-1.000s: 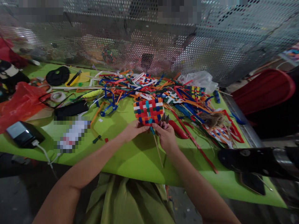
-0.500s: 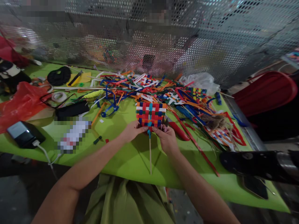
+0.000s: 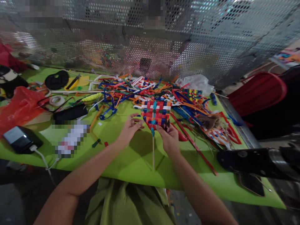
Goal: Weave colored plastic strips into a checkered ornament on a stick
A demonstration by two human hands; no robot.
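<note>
At the green table [image 3: 126, 168], a bright woven piece [image 3: 156, 114] on a stick [image 3: 153, 153]

Over the near part of the table, in front of a big messy pile of strips [image 3: 131, 86], the woven piece is held up. Its thin stick points down toward the person. The right hand [image 3: 169, 135] pinches the low right side, with the thumb in front. Something dark pokes out by those fingers, but I can't tell what it is. The left hand [image 3: 133, 125] is loosely open and holds nothing that I can see. Its fingertips are just beside the left edge.

To do this well, I'd pinch close to the teal tie [image 3: 153, 132], where the weave meets the stick. A soft grip should be best, since a hard squeeze could bend the strips. The free hand could gently press the left edge flat.

At the back right, a clear bag [image 3: 196, 83] lies crumpled by the pile. Far left, there's an orange-red bag [image 3: 21, 100], crumpled too. I can't tell if anything is inside either one.
</note>
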